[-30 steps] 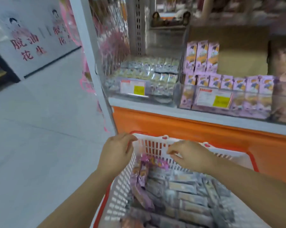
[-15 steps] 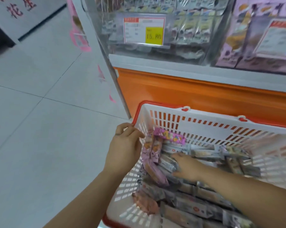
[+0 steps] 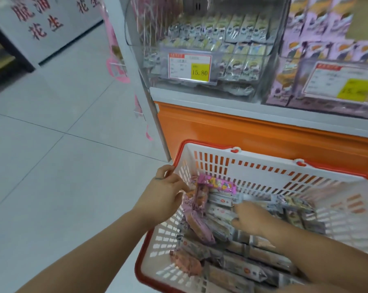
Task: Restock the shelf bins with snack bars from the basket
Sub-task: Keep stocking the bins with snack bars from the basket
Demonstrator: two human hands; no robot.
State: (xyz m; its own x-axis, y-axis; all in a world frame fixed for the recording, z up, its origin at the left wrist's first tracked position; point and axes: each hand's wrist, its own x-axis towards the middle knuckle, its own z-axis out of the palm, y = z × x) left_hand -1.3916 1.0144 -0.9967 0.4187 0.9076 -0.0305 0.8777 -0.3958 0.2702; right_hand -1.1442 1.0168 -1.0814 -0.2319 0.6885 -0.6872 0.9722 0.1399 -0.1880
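Observation:
A white basket with a red rim [image 3: 265,160] stands on the floor against the orange shelf base, full of snack bars [image 3: 250,261] in grey wrappers, with purple-wrapped bars [image 3: 200,227] at its left. My left hand [image 3: 163,197] is curled over the basket's left rim, fingertips beside the purple bars. My right hand [image 3: 251,220] reaches into the basket and pinches a grey bar between thumb and fingers. Above, a clear shelf bin [image 3: 231,87] holds grey-green packs. A second bin [image 3: 288,102] to its right holds purple packs.
Price tags reading 15.80 hang on the left bin [image 3: 190,68] and the right bin [image 3: 346,85]. A metal shelf post [image 3: 155,115] stands left of the basket. Grey tiled floor [image 3: 58,176] spreads to the left, with a white sign board [image 3: 52,28] at far left.
A second ago both hands were at the basket's far rim. The right hand has gone down into the bars and the left has settled at the left rim; little movement over the last half second.

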